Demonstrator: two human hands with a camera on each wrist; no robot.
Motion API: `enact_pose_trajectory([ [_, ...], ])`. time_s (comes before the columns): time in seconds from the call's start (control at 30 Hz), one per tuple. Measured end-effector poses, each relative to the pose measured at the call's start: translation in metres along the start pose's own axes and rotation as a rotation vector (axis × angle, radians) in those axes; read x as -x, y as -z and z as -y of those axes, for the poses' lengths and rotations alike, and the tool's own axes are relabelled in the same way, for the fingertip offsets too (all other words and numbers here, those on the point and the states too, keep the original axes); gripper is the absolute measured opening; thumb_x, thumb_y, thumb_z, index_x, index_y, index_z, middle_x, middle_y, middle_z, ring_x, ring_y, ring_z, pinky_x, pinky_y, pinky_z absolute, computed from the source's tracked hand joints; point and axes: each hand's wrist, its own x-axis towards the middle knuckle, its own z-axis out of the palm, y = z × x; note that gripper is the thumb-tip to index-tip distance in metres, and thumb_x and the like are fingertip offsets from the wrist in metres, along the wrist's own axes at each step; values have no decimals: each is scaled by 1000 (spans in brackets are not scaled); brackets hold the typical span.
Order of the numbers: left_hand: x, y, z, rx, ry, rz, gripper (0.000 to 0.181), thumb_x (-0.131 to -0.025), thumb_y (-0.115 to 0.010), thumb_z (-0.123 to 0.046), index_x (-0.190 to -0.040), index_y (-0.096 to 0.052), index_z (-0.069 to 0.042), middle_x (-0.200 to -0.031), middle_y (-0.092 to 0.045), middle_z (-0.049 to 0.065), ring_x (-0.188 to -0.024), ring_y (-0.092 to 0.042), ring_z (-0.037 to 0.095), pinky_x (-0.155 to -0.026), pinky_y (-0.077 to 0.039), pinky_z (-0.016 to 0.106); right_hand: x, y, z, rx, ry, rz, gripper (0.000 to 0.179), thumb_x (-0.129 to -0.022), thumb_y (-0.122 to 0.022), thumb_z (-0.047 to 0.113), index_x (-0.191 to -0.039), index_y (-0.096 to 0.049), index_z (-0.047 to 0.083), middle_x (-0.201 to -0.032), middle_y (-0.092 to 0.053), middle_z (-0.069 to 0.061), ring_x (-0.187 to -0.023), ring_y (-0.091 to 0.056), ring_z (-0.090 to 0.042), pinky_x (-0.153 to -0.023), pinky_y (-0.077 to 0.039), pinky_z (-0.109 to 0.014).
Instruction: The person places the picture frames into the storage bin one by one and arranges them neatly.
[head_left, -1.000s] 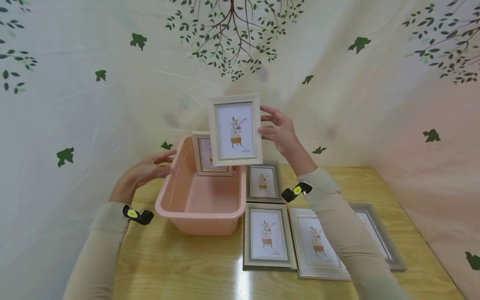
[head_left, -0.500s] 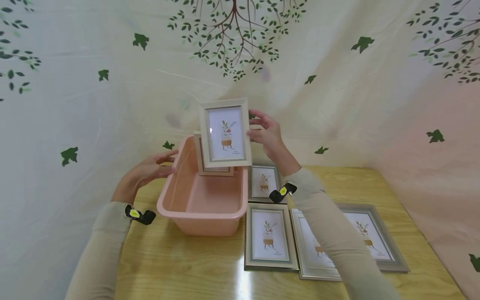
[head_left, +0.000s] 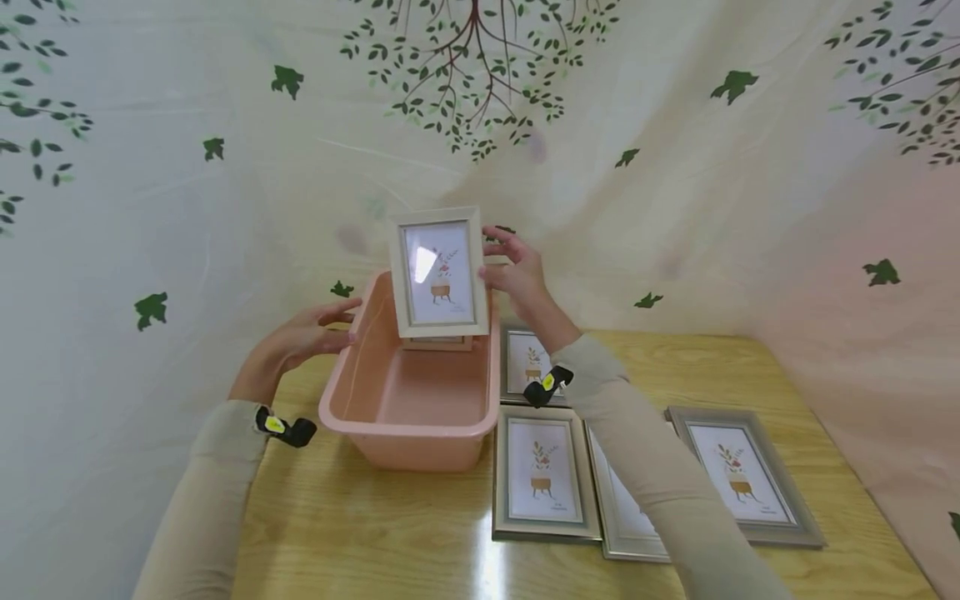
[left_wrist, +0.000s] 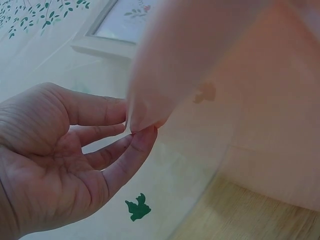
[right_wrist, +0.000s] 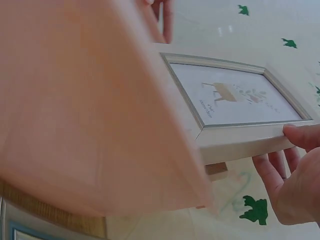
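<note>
Currently, the cream frame (head_left: 441,275) is upright with its picture facing the camera, near the centre of the head view, over the far end of the pink tub (head_left: 431,450). The right hand (head_left: 519,273) pinches its right edge, thumb in front and fingers behind. Below its lower edge shows a strip of a second frame (head_left: 442,343), inside the tub; whether the two touch, I cannot tell. The left hand (head_left: 303,337) lightly pinches the tub's rim at centre left, thumb and fingertips nearly together.

Held along one edge only, the cream frame could swivel or slip if that pinch loosens, and lowered carelessly its bottom might knock the second frame over. A tug from the left hand could shift the tub.

Toward the lower right, four more frames lie on the table (head_left: 360,533); the right sleeve (head_left: 660,475) crosses one and might brush it if the arm drops. The leaf-printed curtain (head_left: 225,225) fills the upper part.
</note>
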Motion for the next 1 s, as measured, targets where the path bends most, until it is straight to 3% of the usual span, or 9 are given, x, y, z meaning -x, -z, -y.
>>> enact_pose_trajectory([
  [0.27, -3, 2, 2, 4, -23, 16, 77, -100, -62, -7, -162, -17, -8, -158, -26, 29, -135, -42, 41, -101, -48, 34, 3, -5, -11, 222, 140, 128, 62, -81, -66, -23, -136, -60, 3, -108, -63, -16, -84, -61, -25, -68, -55, -25],
  [0.43, -5, 3, 2, -6, -19, 8, 77, -100, -62, -7, -162, -17, -8, -156, -28, 29, -135, -43, 42, -103, -47, 38, 1, -10, -15, 305, 200, 190, 58, -83, -65, -21, -137, -59, 1, -111, -62, -23, -90, -63, -31, -74, -55, -28],
  [0.8, -1, 2, 1, -14, -11, 2, 77, -100, -62, -8, -162, -16, -9, -157, -27, 29, -136, -42, 43, -107, -42, 47, 4, -16, -16, 264, 171, 145, 60, -81, -64, -24, -135, -61, 2, -108, -63, -21, -86, -63, -26, -74, -56, -29],
  [1.0, 1, 0, 1, -4, -16, 3, 77, -100, -62, -8, -163, -16, -9, -158, -26, 29, -136, -42, 43, -106, -43, 45, 6, -18, -22, 267, 192, 177, 56, -82, -62, -24, -133, -61, -1, -112, -62, -28, -93, -64, -36, -76, -56, -29],
])
